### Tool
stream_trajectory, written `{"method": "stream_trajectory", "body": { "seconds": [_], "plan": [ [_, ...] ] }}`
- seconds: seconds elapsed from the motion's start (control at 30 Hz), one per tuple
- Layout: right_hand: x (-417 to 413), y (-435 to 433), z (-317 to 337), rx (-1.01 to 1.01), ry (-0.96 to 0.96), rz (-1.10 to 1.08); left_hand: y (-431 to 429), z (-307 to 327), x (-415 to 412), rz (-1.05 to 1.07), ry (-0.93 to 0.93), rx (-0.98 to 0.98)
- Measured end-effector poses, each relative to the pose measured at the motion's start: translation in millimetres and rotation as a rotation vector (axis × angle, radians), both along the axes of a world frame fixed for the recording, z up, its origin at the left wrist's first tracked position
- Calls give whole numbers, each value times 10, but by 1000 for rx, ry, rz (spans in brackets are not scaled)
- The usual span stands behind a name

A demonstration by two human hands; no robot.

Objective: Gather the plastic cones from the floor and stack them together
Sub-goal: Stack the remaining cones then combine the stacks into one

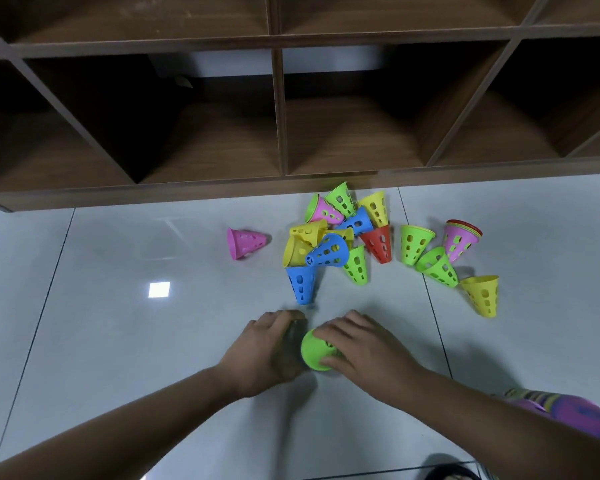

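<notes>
Head: green cone [314,351] gripped; pile [328,252] near shelf [187,192] edge.

A brown wooden shelf [278,109] with open compartments is seen at 12 o'clock. Glossy pale floor tiles [118,341] are laid below it; a square light reflection [159,289] is caught at 9 o'clock.

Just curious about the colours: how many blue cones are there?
3: nearest blue cone at the pile's front edge; tipped blue cone just behind it; far blue cone beside the red cone. Others may be hidden.
</notes>
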State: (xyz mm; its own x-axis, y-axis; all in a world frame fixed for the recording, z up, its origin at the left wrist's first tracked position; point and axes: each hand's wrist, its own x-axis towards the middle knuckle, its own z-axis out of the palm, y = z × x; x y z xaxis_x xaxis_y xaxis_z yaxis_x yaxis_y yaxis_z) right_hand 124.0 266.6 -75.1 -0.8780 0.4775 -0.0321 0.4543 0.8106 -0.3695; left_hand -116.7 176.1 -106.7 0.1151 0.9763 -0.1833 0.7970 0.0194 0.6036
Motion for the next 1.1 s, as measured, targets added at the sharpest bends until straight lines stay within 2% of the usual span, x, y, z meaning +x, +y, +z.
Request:
{"method": "stream_trajectory", "body": {
  "seconds": [0.1, 0.2, 0.37, 0.47, 0.57, 0.87, 1.0, 1.1],
  "plan": [
    [21, 43, 20, -80, 5, -28, 100, 19, -259, -9, 38, -42],
    [29, 131, 55, -139, 74, -140, 320, 89, -484, 94, 55, 42],
    [79, 548, -76, 25, 142, -351, 762, 201, -772, 157, 258, 226],
    [140, 778, -139, 86, 132, -397, 919, 230, -913, 139, 382, 221],
    [140, 908, -135, 47, 83, -435, 974, 153, -1030, 119, 436, 125],
    [69, 1094, -144, -74, -51, -397, 845, 11, -1156, 206, 526, 52],
    [73, 1018, -116, -89, -4, -490, 733, -112, -1264, 275, 461, -40],
    [122, 867, -159, -135, 25, -540, 620, -124, -1245, 300, 413, 10]
  ]
}}
